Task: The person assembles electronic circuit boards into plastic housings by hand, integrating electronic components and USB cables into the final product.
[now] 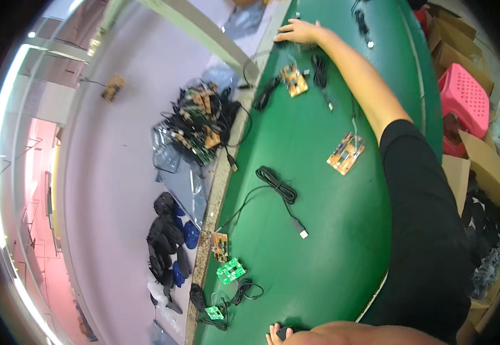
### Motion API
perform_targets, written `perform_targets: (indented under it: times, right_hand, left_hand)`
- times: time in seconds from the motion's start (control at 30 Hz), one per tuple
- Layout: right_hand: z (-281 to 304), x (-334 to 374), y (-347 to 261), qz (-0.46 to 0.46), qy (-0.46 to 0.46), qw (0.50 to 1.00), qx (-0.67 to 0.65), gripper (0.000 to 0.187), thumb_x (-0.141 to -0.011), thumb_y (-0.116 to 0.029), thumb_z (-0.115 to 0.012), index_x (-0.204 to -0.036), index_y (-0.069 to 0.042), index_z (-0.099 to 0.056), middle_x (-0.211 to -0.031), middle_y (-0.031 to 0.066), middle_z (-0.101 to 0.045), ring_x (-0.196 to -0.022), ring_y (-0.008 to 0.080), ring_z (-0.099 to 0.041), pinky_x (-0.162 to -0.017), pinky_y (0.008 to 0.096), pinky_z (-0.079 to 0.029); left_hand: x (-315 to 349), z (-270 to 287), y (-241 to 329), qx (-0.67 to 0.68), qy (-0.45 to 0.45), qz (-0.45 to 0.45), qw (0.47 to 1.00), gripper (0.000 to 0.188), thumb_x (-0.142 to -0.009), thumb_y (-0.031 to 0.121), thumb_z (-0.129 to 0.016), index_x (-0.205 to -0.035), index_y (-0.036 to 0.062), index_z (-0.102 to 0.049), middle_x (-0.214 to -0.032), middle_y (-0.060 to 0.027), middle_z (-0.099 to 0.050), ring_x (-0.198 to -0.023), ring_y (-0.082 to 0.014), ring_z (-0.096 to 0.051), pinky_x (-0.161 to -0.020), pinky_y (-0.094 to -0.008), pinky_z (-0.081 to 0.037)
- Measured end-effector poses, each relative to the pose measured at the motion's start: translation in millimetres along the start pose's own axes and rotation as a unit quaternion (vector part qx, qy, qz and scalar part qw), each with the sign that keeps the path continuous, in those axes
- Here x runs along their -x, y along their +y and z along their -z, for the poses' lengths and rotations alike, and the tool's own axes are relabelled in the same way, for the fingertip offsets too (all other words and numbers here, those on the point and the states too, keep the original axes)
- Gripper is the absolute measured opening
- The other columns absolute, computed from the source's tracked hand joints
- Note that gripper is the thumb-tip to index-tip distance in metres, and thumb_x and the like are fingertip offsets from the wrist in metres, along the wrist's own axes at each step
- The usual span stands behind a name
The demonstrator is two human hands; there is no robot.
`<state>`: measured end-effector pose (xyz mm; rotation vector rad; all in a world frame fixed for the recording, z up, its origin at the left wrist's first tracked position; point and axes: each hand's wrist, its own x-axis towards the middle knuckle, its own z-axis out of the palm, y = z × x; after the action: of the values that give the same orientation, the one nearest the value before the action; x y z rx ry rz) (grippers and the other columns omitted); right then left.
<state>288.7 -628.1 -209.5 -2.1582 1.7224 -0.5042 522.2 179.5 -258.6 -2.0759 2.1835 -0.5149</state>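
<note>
At the far end of the green belt (330, 247), my right hand (299, 32) is stretched out, palm down. Its fingers are spread over a dark object that they mostly hide. My left hand (274, 334) is at the bottom edge, its fingers curled round a black rounded piece (285, 333), partly cut off by the frame. Near my right hand lie an orange circuit board (294, 80) and a coiled black cable (319, 72). Closer to my left hand are a green circuit board (231, 271), a smaller green board (214, 313) and a USB cable (279, 187).
Left of the belt, a raised ledge (222, 190) borders a pale table (112, 190). A tangled pile of boards and cables (195, 123) and several black shells (165, 236) lie there. A metal post (210, 34) stands beside the belt. At right are a pink stool (466, 98) and cardboard boxes (494, 167).
</note>
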Motion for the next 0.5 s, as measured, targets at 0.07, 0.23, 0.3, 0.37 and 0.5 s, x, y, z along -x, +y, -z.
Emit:
perform_targets:
  times: [0.07,0.23,0.3,0.37,0.5]
  right_hand:
    - [8,9,-22,0.083,-0.086,0.993,-0.019,0.076,-0.085,-0.071,-0.06,-0.144,-0.023,-0.056,-0.157,0.0136,-0.04,-0.144,0.0319,-0.037,-0.116,0.0634,-0.024]
    - [34,17,51,0.186,-0.123,0.974,-0.05,0.069,-0.092,-0.056,-0.062,-0.14,-0.007,-0.057,-0.148,0.0161,-0.048,-0.137,0.0308,-0.044,-0.116,0.0425,-0.033]
    - [-1,71,12,0.202,-0.098,0.97,-0.092,0.079,-0.088,-0.065,-0.061,-0.138,-0.004,-0.058,-0.142,0.0212,-0.056,-0.132,0.0354,-0.052,-0.113,0.0423,-0.039]
    - [-13,123,4,0.099,-0.033,0.992,-0.063,0.086,-0.085,-0.073,-0.056,-0.145,-0.012,-0.053,-0.154,0.0182,-0.043,-0.141,0.0361,-0.041,-0.119,0.0467,-0.028]
    - [-37,227,-65,0.035,-0.011,0.999,0.011,0.095,-0.079,-0.081,-0.053,-0.15,-0.018,-0.048,-0.155,0.0171,-0.041,-0.148,0.0351,-0.03,-0.119,0.0595,-0.018]
  left_hand:
    - [-12,27,0,0.062,-0.035,0.053,0.996,0.059,-0.084,0.039,-0.063,-0.138,0.016,-0.056,-0.144,-0.0167,-0.051,-0.136,-0.0445,-0.047,-0.106,-0.0631,-0.036]
    - [-48,83,16,0.295,-0.038,0.14,0.944,0.09,-0.066,0.045,-0.08,-0.14,0.0051,-0.05,-0.146,-0.0331,-0.042,-0.139,-0.0496,-0.038,-0.113,-0.0654,-0.026]
    - [-52,86,17,0.292,-0.053,0.171,0.94,0.085,-0.071,0.043,-0.079,-0.142,0.0081,-0.049,-0.147,-0.0311,-0.041,-0.14,-0.0487,-0.037,-0.114,-0.065,-0.022]
    - [-62,87,16,0.305,-0.067,0.169,0.935,0.083,-0.074,0.041,-0.078,-0.144,0.0084,-0.049,-0.148,-0.0296,-0.04,-0.142,-0.0475,-0.035,-0.115,-0.0635,-0.02]
    - [-67,87,23,0.321,-0.069,0.158,0.931,0.084,-0.077,0.039,-0.078,-0.147,0.0071,-0.046,-0.152,-0.0278,-0.037,-0.146,-0.0435,-0.029,-0.117,-0.0608,-0.017]
